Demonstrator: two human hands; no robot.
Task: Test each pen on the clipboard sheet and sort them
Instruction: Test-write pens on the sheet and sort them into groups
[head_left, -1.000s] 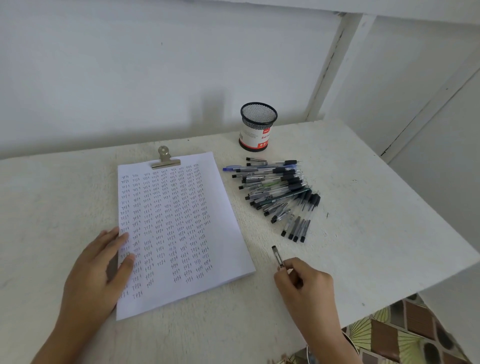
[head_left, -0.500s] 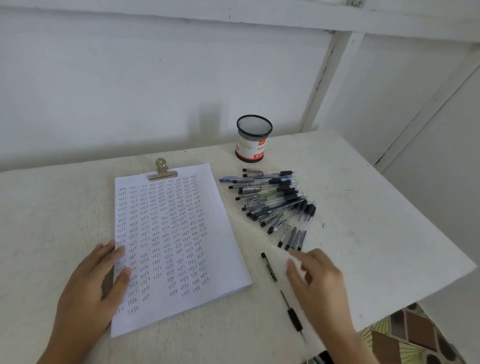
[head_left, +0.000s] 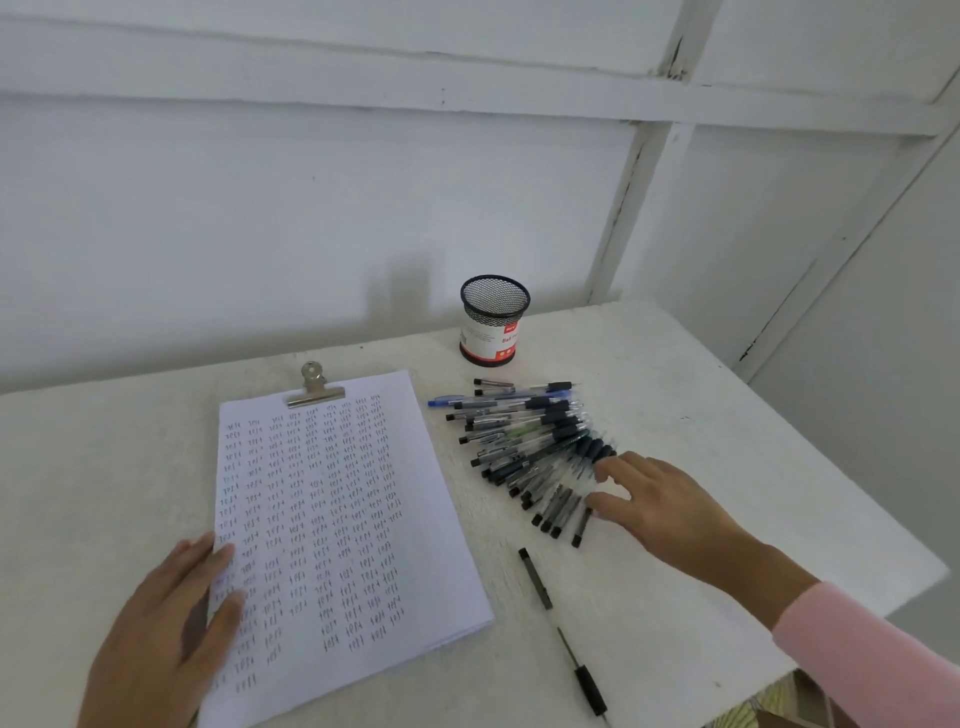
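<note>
The pens (head_left: 524, 447) lie in a fanned heap on the white table (head_left: 737, 415), just right of the clipboard sheet (head_left: 337, 499) and in front of the mesh pen cup (head_left: 493, 319). No pen shows above the cup's rim.

The right hand (head_left: 665, 512), in a pink sleeve (head_left: 872, 660), reaches to the near end of the heap. Its fingers are spread and reach the nearest pens without pinching any. The left hand (head_left: 171, 639) lies flat on the sheet's lower left edge, fingers straight, holding the paper down.

The sheet, held under a metal clip (head_left: 314, 387), is covered almost to the bottom with rows of small scribbles, so much testing looks done.

The sorting seems far less advanced. Only two dark pieces lie apart near the front edge: a short barrel piece (head_left: 535, 578) and a thin refill with a grip (head_left: 586, 678). They may be one pen taken apart or set aside as a reject. The step in hand looks like picking the next pen, with most of the heap left.
</note>
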